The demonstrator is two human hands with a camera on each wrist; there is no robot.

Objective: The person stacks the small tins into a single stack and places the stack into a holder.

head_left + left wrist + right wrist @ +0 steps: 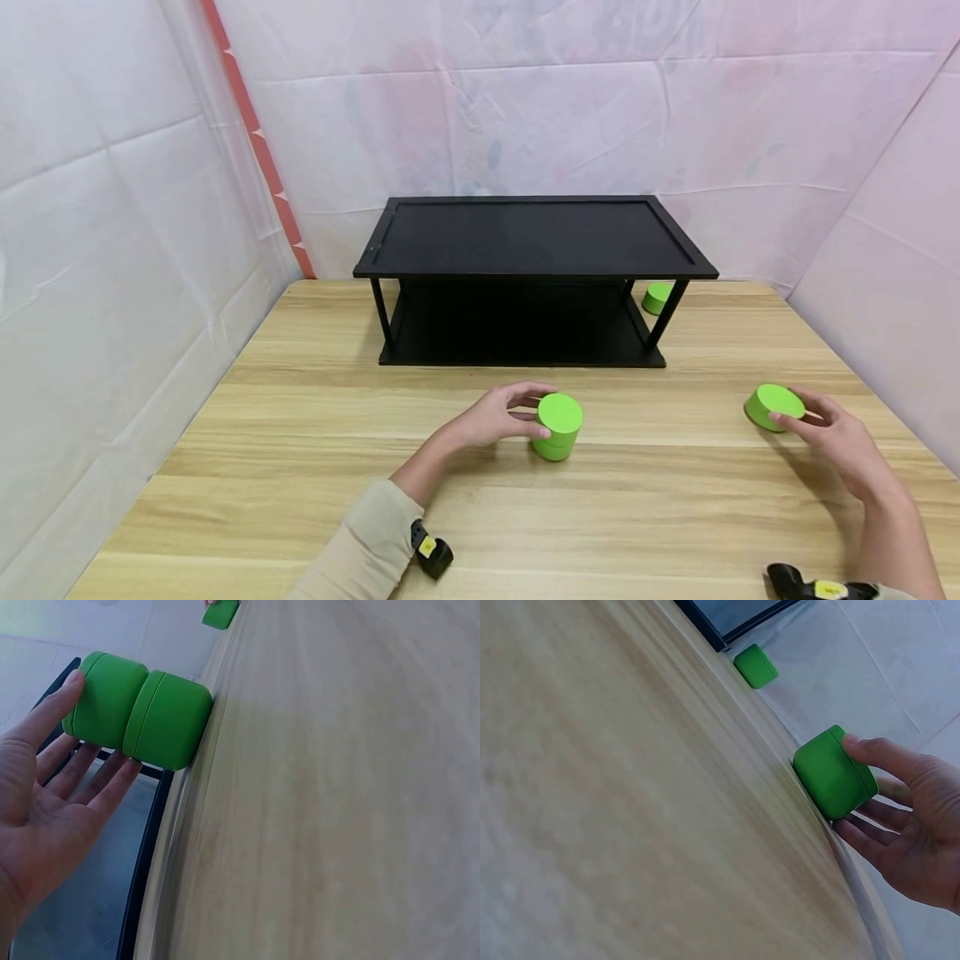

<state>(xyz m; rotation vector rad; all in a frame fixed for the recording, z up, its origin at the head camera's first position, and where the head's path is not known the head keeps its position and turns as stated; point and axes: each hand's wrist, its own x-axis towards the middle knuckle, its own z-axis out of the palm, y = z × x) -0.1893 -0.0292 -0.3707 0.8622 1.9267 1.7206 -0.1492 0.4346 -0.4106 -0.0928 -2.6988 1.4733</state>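
Observation:
Two round green lidded tins stand stacked in the middle of the table. My left hand [504,414] grips the upper tin [560,414] from the left, thumb on the near side and fingers beyond it. Beneath it the lower tin [169,720] rests on the table, its lid seam showing in the left wrist view. Over on the right, my right hand [843,435] holds another green tin [771,404] between thumb and fingers. In the right wrist view that tin [831,774] sits at the tabletop, the thumb pressed by its lid.
A black two-level rack [525,237] stands at the back of the wooden table [300,467]. Behind its right front post is one more green tin [656,297]. White sheeting [525,125] hangs around the back and both sides.

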